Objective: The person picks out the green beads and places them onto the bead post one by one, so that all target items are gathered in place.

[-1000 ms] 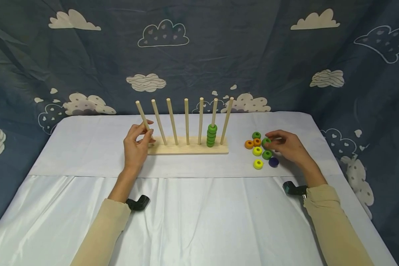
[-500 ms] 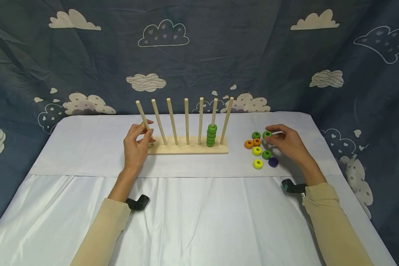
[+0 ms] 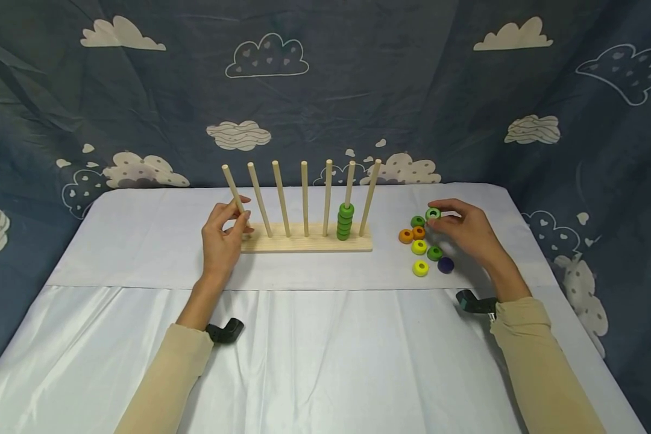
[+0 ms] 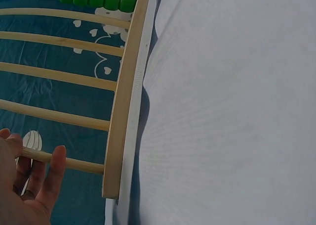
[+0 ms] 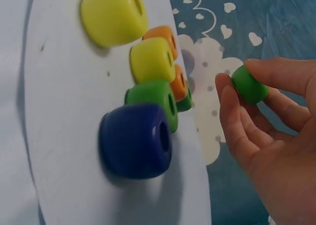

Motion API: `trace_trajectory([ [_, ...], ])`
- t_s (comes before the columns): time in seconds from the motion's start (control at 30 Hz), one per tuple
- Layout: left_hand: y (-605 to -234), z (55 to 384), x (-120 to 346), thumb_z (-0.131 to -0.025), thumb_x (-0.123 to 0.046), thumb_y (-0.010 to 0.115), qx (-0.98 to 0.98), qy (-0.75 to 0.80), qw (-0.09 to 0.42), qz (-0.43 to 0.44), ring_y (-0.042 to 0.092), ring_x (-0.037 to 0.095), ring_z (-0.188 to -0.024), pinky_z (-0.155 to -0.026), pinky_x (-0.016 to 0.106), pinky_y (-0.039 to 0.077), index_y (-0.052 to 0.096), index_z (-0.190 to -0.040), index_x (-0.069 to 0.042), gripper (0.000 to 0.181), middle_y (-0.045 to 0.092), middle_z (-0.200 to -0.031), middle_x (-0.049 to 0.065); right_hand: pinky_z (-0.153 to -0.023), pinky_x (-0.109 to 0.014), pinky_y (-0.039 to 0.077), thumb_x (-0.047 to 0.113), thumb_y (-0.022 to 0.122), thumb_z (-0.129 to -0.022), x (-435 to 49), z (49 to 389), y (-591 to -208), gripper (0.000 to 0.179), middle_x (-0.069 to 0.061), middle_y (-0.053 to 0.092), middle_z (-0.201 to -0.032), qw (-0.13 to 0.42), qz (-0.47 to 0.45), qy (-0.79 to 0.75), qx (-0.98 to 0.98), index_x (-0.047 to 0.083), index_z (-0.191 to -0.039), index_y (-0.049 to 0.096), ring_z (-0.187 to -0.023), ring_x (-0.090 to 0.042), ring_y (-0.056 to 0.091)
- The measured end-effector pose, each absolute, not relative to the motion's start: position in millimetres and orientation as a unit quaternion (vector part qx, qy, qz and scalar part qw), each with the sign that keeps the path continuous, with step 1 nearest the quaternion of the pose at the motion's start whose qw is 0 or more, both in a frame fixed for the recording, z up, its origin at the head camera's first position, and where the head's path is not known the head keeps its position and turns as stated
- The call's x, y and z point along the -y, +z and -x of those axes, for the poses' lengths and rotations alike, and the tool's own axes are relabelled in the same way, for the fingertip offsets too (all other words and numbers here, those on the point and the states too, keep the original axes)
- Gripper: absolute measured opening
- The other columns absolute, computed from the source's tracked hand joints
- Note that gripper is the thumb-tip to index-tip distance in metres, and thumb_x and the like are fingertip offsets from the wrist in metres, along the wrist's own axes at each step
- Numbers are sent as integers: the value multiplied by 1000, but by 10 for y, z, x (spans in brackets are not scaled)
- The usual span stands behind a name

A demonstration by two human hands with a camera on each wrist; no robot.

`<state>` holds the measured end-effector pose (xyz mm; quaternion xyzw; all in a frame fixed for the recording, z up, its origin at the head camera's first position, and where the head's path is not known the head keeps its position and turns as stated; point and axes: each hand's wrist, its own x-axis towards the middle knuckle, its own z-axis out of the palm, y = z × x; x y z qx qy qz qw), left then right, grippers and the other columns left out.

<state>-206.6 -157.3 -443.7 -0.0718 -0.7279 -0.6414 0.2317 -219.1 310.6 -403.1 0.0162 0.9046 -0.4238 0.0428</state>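
Note:
My left hand [image 3: 222, 238] holds the leftmost peg [image 4: 85, 165] of a wooden peg rack, low down near the base [image 3: 306, 245]. Thumb and fingers lie around that peg in the left wrist view. Off to the right, my right hand [image 3: 469, 232] pinches a green bead [image 5: 249, 85] between thumb and fingertips, raised above the table with its hole showing. Below it lie loose beads: a blue one [image 5: 136, 142], two yellow, two orange and two more green. A stack of several green beads [image 3: 345, 222] sits on the second peg from the right.
A white cloth [image 3: 325, 349] covers the table. Behind the table's far edge hangs a dark blue curtain [image 3: 358, 90] with cloud prints. The rack's other pegs, such as the middle one [image 3: 305, 199], stand bare. Each wrist wears a black camera [image 3: 225, 331].
The right hand has lifted the green bead out of the loose group, upward and slightly left, and the bead has tilted. The left hand stays at the peg.

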Motion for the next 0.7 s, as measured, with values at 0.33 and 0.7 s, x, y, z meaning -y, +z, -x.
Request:
trace_trajectory([
  [0.33, -4415, 2040, 1567, -98, -2, 69, 728, -641, 233, 71, 64, 11, -96, -73, 33, 71, 74, -126, -3, 29, 57, -100, 13, -82, 5, 49, 24, 70, -102, -3037, 2176, -3914, 53, -9, 52, -154, 30, -12, -421, -907, 20, -151, 53, -112, -14, 61],
  [0.7, -4430, 2062, 1550, -98, 6, 66, 732, -635, 239, 67, 62, 4, -94, -69, 18, 68, 71, -128, 3, 30, 56, -103, 21, -90, 3, 53, 29, 71, -101, -2939, 2164, -3795, 52, -8, 54, -150, 15, 6, -443, -896, 19, -149, 54, -104, 2, 63],
])
